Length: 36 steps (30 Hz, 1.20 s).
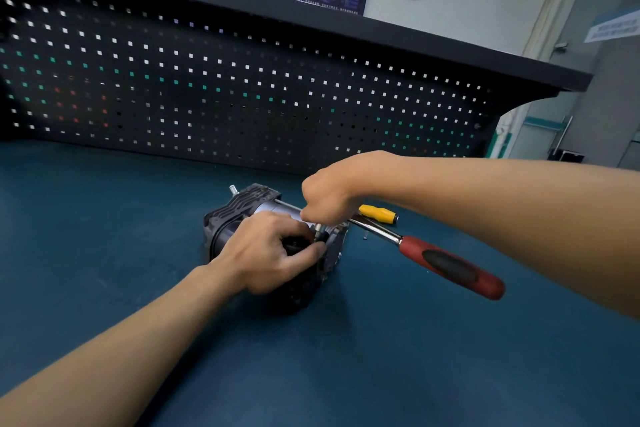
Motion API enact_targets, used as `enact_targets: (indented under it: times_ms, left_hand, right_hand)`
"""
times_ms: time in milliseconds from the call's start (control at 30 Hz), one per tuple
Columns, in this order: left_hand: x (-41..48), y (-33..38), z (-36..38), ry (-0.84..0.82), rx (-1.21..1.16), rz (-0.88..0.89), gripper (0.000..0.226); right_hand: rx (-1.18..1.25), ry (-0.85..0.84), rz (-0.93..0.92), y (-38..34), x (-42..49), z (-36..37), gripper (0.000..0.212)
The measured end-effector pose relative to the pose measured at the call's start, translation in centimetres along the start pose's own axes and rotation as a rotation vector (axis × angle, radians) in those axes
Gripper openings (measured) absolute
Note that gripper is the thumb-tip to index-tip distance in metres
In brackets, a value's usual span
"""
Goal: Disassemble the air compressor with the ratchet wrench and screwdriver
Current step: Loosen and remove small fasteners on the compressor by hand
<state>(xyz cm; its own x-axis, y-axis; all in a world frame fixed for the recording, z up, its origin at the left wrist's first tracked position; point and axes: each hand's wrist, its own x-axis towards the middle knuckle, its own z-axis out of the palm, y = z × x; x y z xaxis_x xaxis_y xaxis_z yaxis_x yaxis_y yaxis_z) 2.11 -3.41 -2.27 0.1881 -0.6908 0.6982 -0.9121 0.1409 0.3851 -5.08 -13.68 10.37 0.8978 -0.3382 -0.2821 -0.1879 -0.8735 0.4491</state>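
Observation:
The air compressor (239, 215), dark with a silver cylinder body, lies on its side on the blue-green bench. My left hand (268, 250) grips its near end, fingers curled round the black housing. My right hand (329, 194) is curled over the head of the ratchet wrench (446, 265), which sits on a bolt at the compressor's right end. The wrench's red and black handle sticks out to the right, free of any hand. A yellow-handled screwdriver (375, 212) lies on the bench behind the wrench shaft.
A small loose screw (365, 237) lies on the bench (104, 253) just right of the compressor. A black pegboard (242, 87) stands along the back of the bench under a shelf. A wall poster hangs above.

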Motion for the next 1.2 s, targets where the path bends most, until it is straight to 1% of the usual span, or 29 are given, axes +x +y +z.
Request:
enact_targets:
  times_ms: [67, 167, 233, 300, 400, 467, 567, 667, 767, 933, 1000, 1100, 1200]
  left_hand:
    - [0.0, 0.0, 0.0, 0.008, 0.012, 0.028, 0.046]
    - [0.1, 0.0, 0.1, 0.020, 0.027, 0.059, 0.046]
    - [0.0, 0.1, 0.1, 0.024, 0.027, 0.070, 0.042]
    - [0.1, 0.2, 0.1, 0.034, 0.030, 0.077, 0.039]
    - [0.1, 0.2, 0.1, 0.023, 0.028, 0.054, 0.037]
    - [0.2, 0.1, 0.1, -0.015, 0.000, 0.004, 0.040]
    - [0.5, 0.1, 0.0, -0.104, -0.086, -0.101, 0.045]
    - [0.9, 0.1, -0.4, -0.185, -0.184, -0.145, 0.042]
    - [1.0, 0.3, -0.8, -0.205, -0.270, -0.158, 0.040]
    - [1.2, 0.9, -1.2, -0.184, -0.342, -0.158, 0.051]
    - [1.3, 0.9, -1.4, -0.193, -0.354, -0.150, 0.049]
    - [1.3, 0.8, -1.5, -0.203, -0.363, -0.179, 0.045]
    - [1.3, 0.8, -1.5, -0.234, -0.383, -0.217, 0.049]
  right_hand:
    - [0.061, -0.086, 0.024, -0.1, 0.5, -0.3, 0.034]
    - [0.152, -0.171, 0.081, 0.1, 1.1, -0.5, 0.029]
    - [0.161, -0.178, 0.091, 0.1, 1.2, -0.6, 0.030]
    - [0.121, -0.158, 0.063, 0.0, 1.3, -0.7, 0.033]
    - [0.023, -0.070, 0.011, -0.2, 0.9, -0.4, 0.040]
    - [-0.021, 0.046, -0.028, 0.2, 0.4, 0.2, 0.047]
    - [-0.052, 0.238, -0.136, 1.1, -0.5, 1.2, 0.054]
    - [-0.154, 0.425, -0.272, 1.7, -1.1, 2.2, 0.048]
    - [-0.243, 0.558, -0.388, 2.3, -1.0, 3.0, 0.047]
    - [-0.076, 0.733, -0.577, 2.7, -0.9, 3.7, 0.041]
    - [-0.058, 0.745, -0.579, 2.6, -0.8, 3.8, 0.042]
    - [-0.039, 0.652, -0.444, 2.5, -0.5, 3.8, 0.046]
    - [0.018, 0.594, -0.382, 2.5, -0.7, 3.4, 0.040]
